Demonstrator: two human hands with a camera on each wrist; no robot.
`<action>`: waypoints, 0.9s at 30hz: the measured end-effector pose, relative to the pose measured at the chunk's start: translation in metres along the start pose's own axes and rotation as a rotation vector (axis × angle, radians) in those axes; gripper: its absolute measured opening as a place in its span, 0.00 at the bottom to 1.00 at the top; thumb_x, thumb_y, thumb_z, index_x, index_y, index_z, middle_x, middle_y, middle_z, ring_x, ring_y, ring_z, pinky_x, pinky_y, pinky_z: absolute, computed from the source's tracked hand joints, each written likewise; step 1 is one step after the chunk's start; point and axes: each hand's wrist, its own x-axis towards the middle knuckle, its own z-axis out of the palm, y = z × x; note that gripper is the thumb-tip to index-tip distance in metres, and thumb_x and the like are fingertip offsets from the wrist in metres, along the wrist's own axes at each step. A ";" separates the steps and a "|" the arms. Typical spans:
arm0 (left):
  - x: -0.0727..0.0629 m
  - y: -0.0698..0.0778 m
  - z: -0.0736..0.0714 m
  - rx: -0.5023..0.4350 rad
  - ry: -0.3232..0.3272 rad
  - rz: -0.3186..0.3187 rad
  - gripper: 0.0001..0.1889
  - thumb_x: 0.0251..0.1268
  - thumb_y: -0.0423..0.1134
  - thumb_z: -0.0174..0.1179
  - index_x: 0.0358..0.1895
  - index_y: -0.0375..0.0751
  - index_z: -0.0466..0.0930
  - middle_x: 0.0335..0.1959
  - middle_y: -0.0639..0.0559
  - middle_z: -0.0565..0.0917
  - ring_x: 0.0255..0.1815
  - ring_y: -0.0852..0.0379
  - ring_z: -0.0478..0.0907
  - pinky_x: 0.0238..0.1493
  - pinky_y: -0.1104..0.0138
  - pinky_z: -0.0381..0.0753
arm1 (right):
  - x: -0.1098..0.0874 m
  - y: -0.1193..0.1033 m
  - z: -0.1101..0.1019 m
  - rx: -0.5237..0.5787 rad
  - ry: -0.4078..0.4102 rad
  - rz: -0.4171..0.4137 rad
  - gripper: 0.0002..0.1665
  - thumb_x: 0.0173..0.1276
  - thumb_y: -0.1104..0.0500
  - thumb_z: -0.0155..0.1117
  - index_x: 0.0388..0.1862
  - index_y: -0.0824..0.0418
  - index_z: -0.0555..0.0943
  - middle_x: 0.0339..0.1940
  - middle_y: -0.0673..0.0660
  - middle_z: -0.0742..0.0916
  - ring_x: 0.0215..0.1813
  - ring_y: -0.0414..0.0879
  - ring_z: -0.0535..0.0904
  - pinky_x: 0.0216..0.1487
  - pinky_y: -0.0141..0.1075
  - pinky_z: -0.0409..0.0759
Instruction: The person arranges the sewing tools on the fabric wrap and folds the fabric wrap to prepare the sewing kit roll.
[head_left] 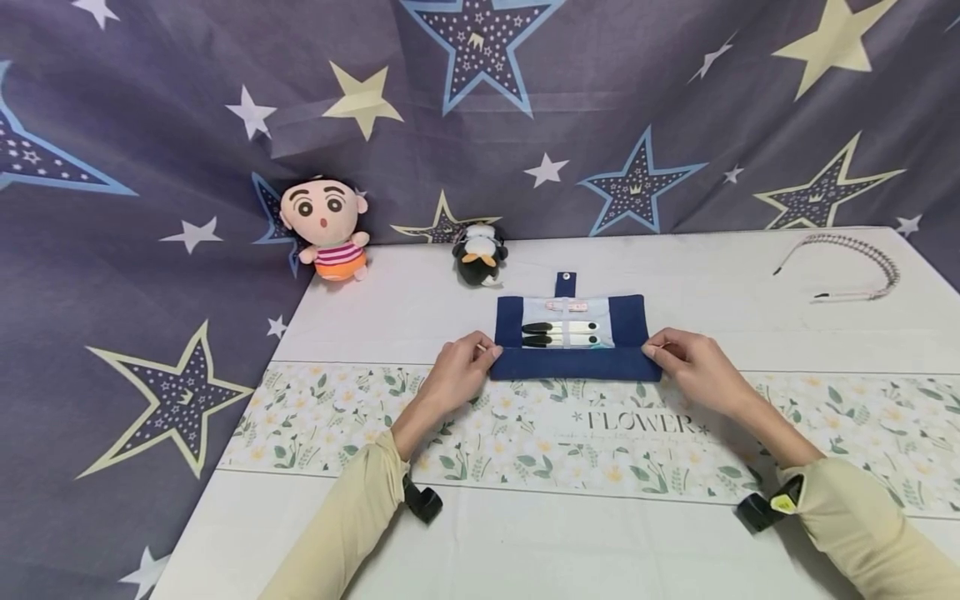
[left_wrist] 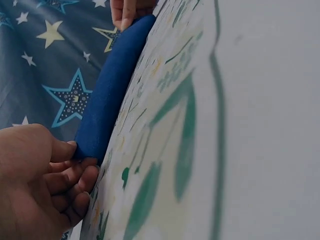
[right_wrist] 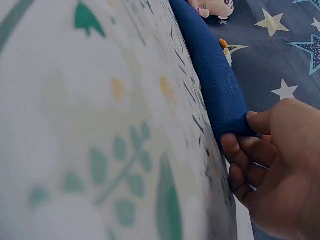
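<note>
A navy blue fabric roll-up pouch [head_left: 576, 364] lies unfolded on the table, its near edge folded over in a band. On its pale inside, elastic holds two slim white tools with black ends [head_left: 558, 328] and a small pink item [head_left: 567, 306] above them. A snap tab [head_left: 566, 284] sticks out from the far edge. My left hand [head_left: 463, 367] pinches the left end of the folded band between thumb and fingers. At the right end, my right hand [head_left: 693, 367] pinches the same band. Both wrist views show the band [left_wrist: 112, 90] as a thick blue roll.
Behind the pouch sit a penguin plush [head_left: 480, 254] and, farther left, a doll in a striped shirt [head_left: 330, 229]. A braided headband [head_left: 888, 262] rests at the back right. A flower-printed strip [head_left: 360, 417] crosses the white table. Star-patterned cloth [head_left: 525, 142] hangs behind.
</note>
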 end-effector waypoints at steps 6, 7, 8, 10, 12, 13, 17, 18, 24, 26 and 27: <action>0.003 0.002 0.001 0.007 -0.015 -0.025 0.10 0.81 0.40 0.56 0.45 0.36 0.83 0.22 0.53 0.78 0.20 0.56 0.70 0.28 0.63 0.69 | 0.001 -0.001 0.000 0.008 -0.009 0.035 0.11 0.81 0.59 0.59 0.46 0.66 0.85 0.24 0.50 0.84 0.19 0.40 0.65 0.25 0.37 0.64; 0.003 0.003 0.001 0.005 -0.015 -0.025 0.10 0.81 0.39 0.56 0.44 0.36 0.83 0.22 0.53 0.77 0.20 0.56 0.69 0.28 0.63 0.69 | 0.001 -0.001 0.001 0.005 -0.007 0.036 0.11 0.81 0.60 0.59 0.46 0.66 0.85 0.25 0.50 0.84 0.19 0.40 0.66 0.25 0.37 0.65; 0.003 0.003 0.001 0.003 -0.015 -0.025 0.10 0.81 0.39 0.56 0.44 0.36 0.83 0.21 0.53 0.77 0.20 0.56 0.69 0.28 0.63 0.69 | 0.001 -0.001 0.001 0.004 -0.008 0.039 0.11 0.81 0.60 0.59 0.46 0.66 0.85 0.25 0.50 0.83 0.20 0.40 0.66 0.25 0.37 0.65; 0.003 0.003 0.002 -0.001 -0.011 -0.022 0.10 0.81 0.39 0.56 0.43 0.36 0.83 0.21 0.53 0.76 0.19 0.57 0.68 0.27 0.63 0.68 | 0.001 -0.002 0.002 0.005 -0.010 0.040 0.11 0.81 0.60 0.59 0.46 0.67 0.85 0.24 0.50 0.82 0.20 0.41 0.67 0.25 0.37 0.65; 0.002 0.004 0.002 -0.004 -0.008 -0.019 0.10 0.81 0.39 0.56 0.41 0.37 0.83 0.20 0.53 0.75 0.18 0.56 0.67 0.26 0.63 0.68 | 0.001 -0.002 0.002 0.008 -0.014 0.045 0.11 0.81 0.61 0.59 0.46 0.67 0.85 0.23 0.50 0.80 0.20 0.41 0.66 0.25 0.36 0.65; 0.001 0.004 0.002 -0.003 -0.006 -0.017 0.10 0.81 0.39 0.56 0.41 0.37 0.83 0.19 0.53 0.75 0.18 0.56 0.67 0.26 0.63 0.67 | 0.000 -0.002 0.002 0.010 -0.016 0.046 0.11 0.81 0.61 0.58 0.46 0.67 0.85 0.23 0.50 0.80 0.20 0.41 0.66 0.25 0.36 0.65; 0.000 0.005 0.003 0.004 0.006 -0.015 0.10 0.81 0.39 0.57 0.40 0.37 0.83 0.19 0.53 0.73 0.17 0.57 0.65 0.25 0.63 0.67 | -0.001 -0.003 0.002 0.016 -0.016 0.052 0.11 0.81 0.61 0.58 0.46 0.67 0.85 0.21 0.51 0.78 0.19 0.41 0.66 0.24 0.36 0.65; 0.000 0.005 0.003 0.009 0.010 -0.017 0.10 0.80 0.39 0.57 0.41 0.38 0.83 0.19 0.53 0.73 0.17 0.57 0.66 0.25 0.63 0.67 | -0.001 -0.003 0.002 0.017 -0.014 0.054 0.11 0.81 0.61 0.58 0.46 0.67 0.85 0.21 0.51 0.78 0.20 0.41 0.66 0.24 0.36 0.65; -0.001 0.006 0.004 0.049 0.018 0.005 0.07 0.78 0.37 0.60 0.45 0.37 0.83 0.28 0.51 0.79 0.25 0.55 0.73 0.32 0.62 0.73 | 0.000 -0.002 0.003 0.018 -0.008 0.058 0.09 0.80 0.64 0.59 0.45 0.67 0.85 0.23 0.52 0.79 0.22 0.42 0.69 0.25 0.35 0.67; -0.003 0.006 0.002 0.075 0.016 0.035 0.08 0.75 0.37 0.63 0.49 0.37 0.82 0.38 0.49 0.80 0.35 0.53 0.76 0.39 0.60 0.76 | 0.000 -0.002 0.004 0.014 -0.007 0.056 0.09 0.80 0.64 0.59 0.45 0.67 0.85 0.24 0.52 0.80 0.23 0.43 0.69 0.26 0.35 0.68; -0.004 0.005 0.000 0.092 0.010 0.062 0.10 0.73 0.37 0.65 0.51 0.38 0.81 0.43 0.48 0.80 0.40 0.52 0.76 0.44 0.58 0.76 | 0.000 -0.002 0.005 0.011 -0.006 0.052 0.09 0.80 0.64 0.58 0.45 0.67 0.85 0.24 0.52 0.80 0.24 0.43 0.69 0.27 0.35 0.68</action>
